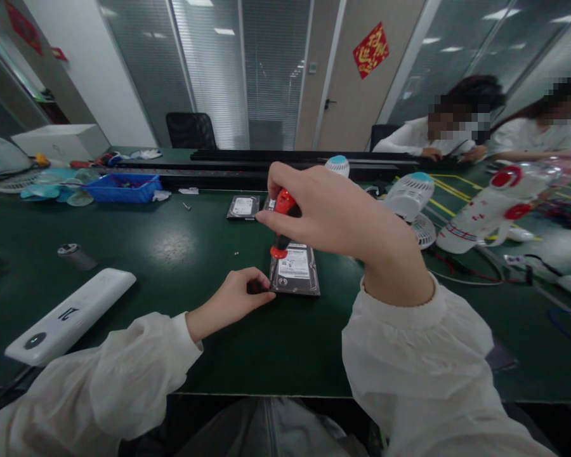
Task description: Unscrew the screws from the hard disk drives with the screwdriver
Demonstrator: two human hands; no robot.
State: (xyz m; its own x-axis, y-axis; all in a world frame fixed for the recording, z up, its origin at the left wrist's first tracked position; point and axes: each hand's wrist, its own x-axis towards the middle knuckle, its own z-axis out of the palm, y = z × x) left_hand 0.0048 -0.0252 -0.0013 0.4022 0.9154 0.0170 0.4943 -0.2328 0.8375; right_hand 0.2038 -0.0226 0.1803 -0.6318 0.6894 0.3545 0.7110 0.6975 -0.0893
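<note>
A hard drive point(301, 273) with a white label lies flat on the green table in front of me. My left hand point(235, 293) is closed at its near left corner, thumb and fingers holding the edge. Above the drive, my right hand point(330, 206) grips a red and black screwdriver point(280, 244) from the top. The screwdriver stands roughly upright over the drive's left side; its tip is too small to make out. Farther back lies a second hard drive point(243, 207), and part of another drive shows behind my right fingers. Tiny screws point(236, 254) rest left of the near drive.
On the left are a white power bank point(71, 314), a metal cylinder point(76, 255) and a blue tray point(124, 188). Black rails point(209, 168) run along the back. Small white fans point(409, 193), a water bottle point(476, 216) and cables occupy the right. Two people sit across the table.
</note>
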